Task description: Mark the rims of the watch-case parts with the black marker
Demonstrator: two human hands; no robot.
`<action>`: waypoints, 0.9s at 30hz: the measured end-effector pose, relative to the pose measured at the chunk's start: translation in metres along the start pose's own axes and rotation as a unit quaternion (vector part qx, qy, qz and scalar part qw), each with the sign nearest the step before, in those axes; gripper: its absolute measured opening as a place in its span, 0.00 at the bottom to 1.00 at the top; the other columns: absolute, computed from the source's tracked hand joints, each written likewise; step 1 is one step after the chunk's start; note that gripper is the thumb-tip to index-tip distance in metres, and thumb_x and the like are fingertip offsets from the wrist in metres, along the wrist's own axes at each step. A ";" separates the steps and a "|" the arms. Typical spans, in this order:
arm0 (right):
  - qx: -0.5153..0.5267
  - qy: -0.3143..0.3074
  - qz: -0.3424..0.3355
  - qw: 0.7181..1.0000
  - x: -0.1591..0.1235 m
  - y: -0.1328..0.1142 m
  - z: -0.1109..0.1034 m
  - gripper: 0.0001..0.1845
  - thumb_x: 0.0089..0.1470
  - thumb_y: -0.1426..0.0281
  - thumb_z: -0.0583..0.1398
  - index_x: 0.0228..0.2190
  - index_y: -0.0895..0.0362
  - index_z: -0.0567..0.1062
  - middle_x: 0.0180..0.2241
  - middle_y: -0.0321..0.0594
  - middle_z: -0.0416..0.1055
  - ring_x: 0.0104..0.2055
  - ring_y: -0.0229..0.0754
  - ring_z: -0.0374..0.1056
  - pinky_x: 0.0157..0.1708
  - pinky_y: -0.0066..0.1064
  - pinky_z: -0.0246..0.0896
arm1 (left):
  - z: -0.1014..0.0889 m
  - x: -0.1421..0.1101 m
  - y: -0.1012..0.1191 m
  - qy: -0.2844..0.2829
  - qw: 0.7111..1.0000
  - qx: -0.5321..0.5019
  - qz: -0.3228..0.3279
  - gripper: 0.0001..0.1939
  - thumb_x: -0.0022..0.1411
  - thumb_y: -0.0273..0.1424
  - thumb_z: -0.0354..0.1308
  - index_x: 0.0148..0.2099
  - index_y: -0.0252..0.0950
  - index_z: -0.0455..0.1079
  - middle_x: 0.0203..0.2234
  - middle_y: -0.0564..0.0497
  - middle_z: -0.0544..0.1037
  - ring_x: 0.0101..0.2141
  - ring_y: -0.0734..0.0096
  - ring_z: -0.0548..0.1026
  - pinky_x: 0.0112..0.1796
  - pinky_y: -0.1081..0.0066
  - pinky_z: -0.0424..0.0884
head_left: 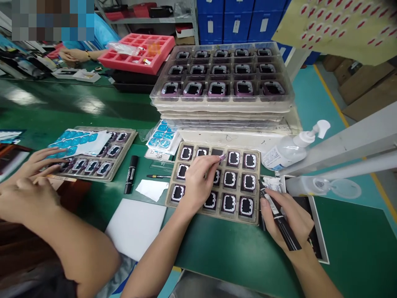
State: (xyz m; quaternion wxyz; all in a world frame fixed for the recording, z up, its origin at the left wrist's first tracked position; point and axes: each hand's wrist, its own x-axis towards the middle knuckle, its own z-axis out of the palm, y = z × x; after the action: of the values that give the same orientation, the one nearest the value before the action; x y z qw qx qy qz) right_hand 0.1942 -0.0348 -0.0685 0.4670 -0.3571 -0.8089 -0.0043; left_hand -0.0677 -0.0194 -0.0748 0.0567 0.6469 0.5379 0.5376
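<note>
My left hand (200, 178) reaches over a beige compartment tray (257, 215) and pinches a purple watch case (222, 157), seen edge-on above the back row. Below it one pocket (217, 154) shows dark with no case in it. Other pockets hold purple watch cases (230, 179) with pale inner rims; my hand hides several. To the right of the tray, my right hand (290, 217) is closed around a black marker pen (281, 221), its narrow end pointing up and left. A second black marker (130, 174) lies on the table left of the tray.
Stacked trays of cases (221, 103) stand behind. A pump bottle (283, 153) and a white-rimmed box (321, 236) are at the right. White foam sheet (136, 227), paper scrap (151, 189) and blue stickers (161, 138) lie left. A co-worker's hands (34, 186) are near another tray (108, 176).
</note>
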 end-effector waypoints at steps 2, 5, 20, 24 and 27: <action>0.005 0.004 0.000 1.000 0.000 0.000 0.000 0.20 0.55 0.83 0.71 0.49 0.65 0.80 0.38 0.46 0.79 0.35 0.40 0.76 0.40 0.31 0.73 | 0.003 -0.001 -0.011 -0.047 0.996 0.067 0.046 0.13 0.74 0.21 0.56 0.53 0.38 0.78 0.47 0.47 0.85 0.50 0.62 0.81 0.54 0.56 0.79; 0.007 0.006 0.002 1.000 0.001 -0.001 0.000 0.21 0.54 0.84 0.71 0.50 0.65 0.79 0.38 0.46 0.79 0.36 0.41 0.76 0.39 0.32 0.73 | 0.006 -0.002 -0.022 -0.118 0.982 0.145 0.042 0.15 0.72 0.19 0.53 0.51 0.37 0.78 0.46 0.45 0.85 0.52 0.57 0.80 0.53 0.52 0.78; 0.007 -0.007 0.019 1.000 -0.002 -0.001 0.000 0.20 0.58 0.80 0.69 0.52 0.60 0.78 0.40 0.44 0.80 0.36 0.43 0.78 0.41 0.33 0.76 | 0.035 0.018 0.017 -0.248 0.923 0.286 0.071 0.15 0.78 0.32 0.50 0.47 0.34 0.79 0.47 0.38 0.78 0.46 0.50 0.71 0.45 0.53 0.71; -0.001 -0.002 0.022 1.000 -0.002 -0.001 -0.001 0.21 0.59 0.80 0.69 0.52 0.58 0.77 0.40 0.43 0.80 0.36 0.42 0.78 0.41 0.33 0.76 | 0.036 0.016 0.017 -0.252 0.922 0.287 0.061 0.14 0.77 0.32 0.50 0.48 0.34 0.78 0.46 0.39 0.76 0.46 0.51 0.70 0.46 0.55 0.70; 0.004 -0.005 0.018 1.000 -0.001 -0.001 -0.002 0.21 0.58 0.81 0.70 0.52 0.60 0.78 0.40 0.43 0.80 0.37 0.41 0.78 0.42 0.32 0.76 | 0.033 0.011 0.018 -0.245 0.925 0.286 0.057 0.13 0.77 0.32 0.52 0.52 0.35 0.77 0.48 0.39 0.76 0.48 0.51 0.70 0.48 0.55 0.70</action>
State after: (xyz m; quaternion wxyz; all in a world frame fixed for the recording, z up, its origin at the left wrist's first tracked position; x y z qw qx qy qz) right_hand 0.1954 -0.0363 -0.0679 0.4640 -0.3700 -0.8048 0.0092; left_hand -0.0328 -0.0019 -0.0704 -0.0307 0.7769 0.6002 0.1879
